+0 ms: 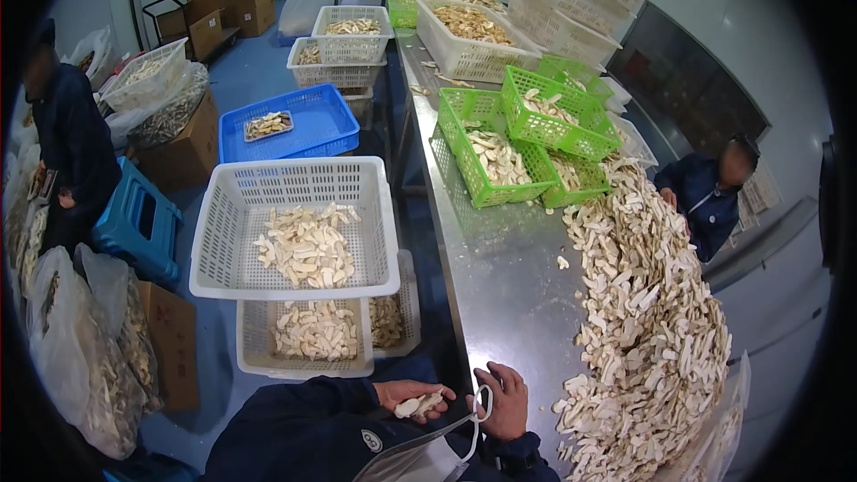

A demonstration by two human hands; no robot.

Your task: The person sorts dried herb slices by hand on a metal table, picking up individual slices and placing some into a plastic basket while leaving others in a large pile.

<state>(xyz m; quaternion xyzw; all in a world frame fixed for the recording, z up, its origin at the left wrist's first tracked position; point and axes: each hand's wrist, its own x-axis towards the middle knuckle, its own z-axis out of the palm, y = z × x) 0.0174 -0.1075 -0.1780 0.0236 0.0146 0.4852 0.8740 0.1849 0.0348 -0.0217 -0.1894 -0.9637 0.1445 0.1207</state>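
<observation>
My left hand (412, 395) is closed around a few pale dried mushroom slices (418, 406), in front of my body near the steel table's edge. Just right of it, over the edge of the steel table (509, 295), is my right hand (503, 403), its fingers apart and nothing visible in them. The white ear loop (482, 406) of a face mask (415, 464) crosses in front of the right hand, so part of that hand is hidden. A long heap of dried mushroom slices (638, 330) covers the table's right side.
Left of the table, a large white basket (379, 281) with slices sits above another white basket (254, 353). Beyond is a blue tray (312, 147). Green baskets (482, 192) stand on the table. One person (714, 187) works across the heap; another (80, 143) stands far left.
</observation>
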